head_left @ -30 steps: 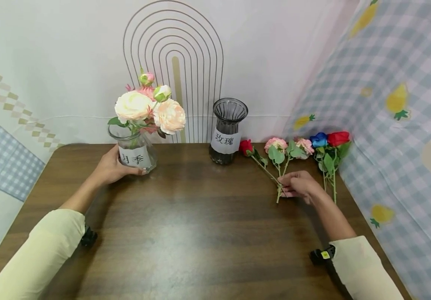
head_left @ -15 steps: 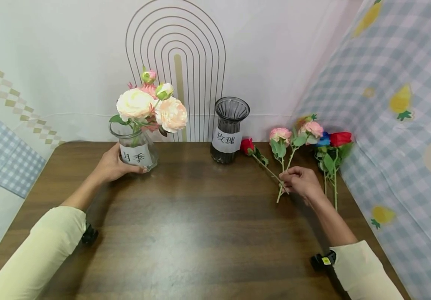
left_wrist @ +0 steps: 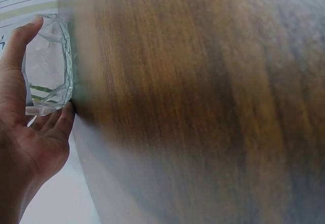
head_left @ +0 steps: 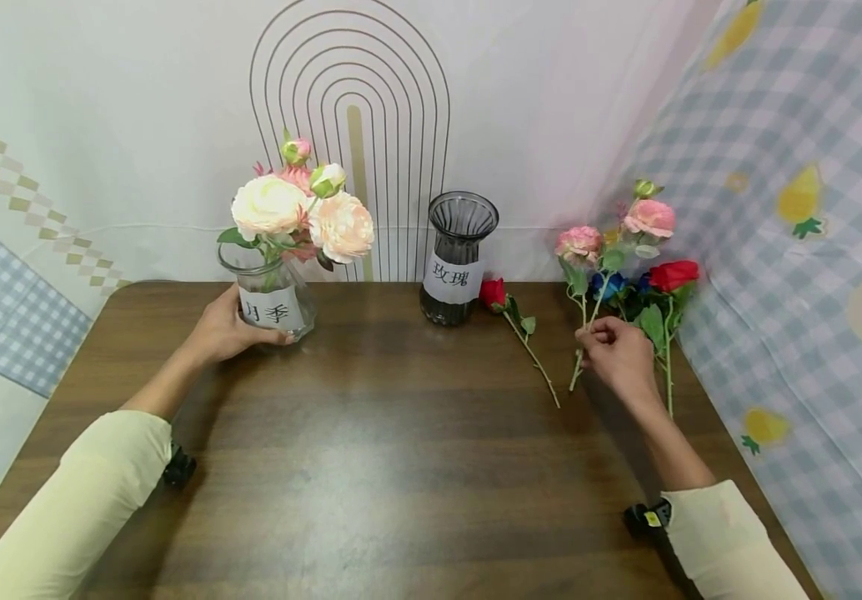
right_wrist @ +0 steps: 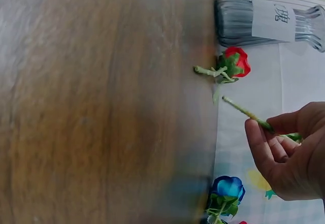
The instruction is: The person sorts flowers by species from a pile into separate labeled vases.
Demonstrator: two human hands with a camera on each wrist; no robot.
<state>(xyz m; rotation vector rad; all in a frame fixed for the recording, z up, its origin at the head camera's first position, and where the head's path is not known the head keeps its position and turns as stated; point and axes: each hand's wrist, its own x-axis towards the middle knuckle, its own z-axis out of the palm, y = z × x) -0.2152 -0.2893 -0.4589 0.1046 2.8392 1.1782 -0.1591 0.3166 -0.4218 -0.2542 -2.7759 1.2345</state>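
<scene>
My left hand (head_left: 227, 335) grips a clear glass vase (head_left: 272, 310) low down, thumb across the front. The vase has a white label with Chinese characters and carries cream and pink flowers (head_left: 269, 208). In the left wrist view its faceted glass base (left_wrist: 46, 61) lies between thumb and fingers. At the right, my right hand (head_left: 621, 354) pinches a branching stem of pink flowers (head_left: 650, 217) between thumb and fingers. Its blooms point up and away over the table's back edge. The bare lower end of that stem (right_wrist: 236, 106) pokes out past my fingertips in the right wrist view.
A dark ribbed glass vase (head_left: 452, 275) with a white label stands at the table's back. Beside it lies a red rose (head_left: 493, 293). Blue roses (head_left: 609, 285) and another red rose (head_left: 674, 275) lie by the right-hand checked cloth (head_left: 791, 292).
The pink flowers have risen from the table in my right hand and shifted slightly right, coming away from the crossing red rose stem. The left hand stays on the clear vase.
</scene>
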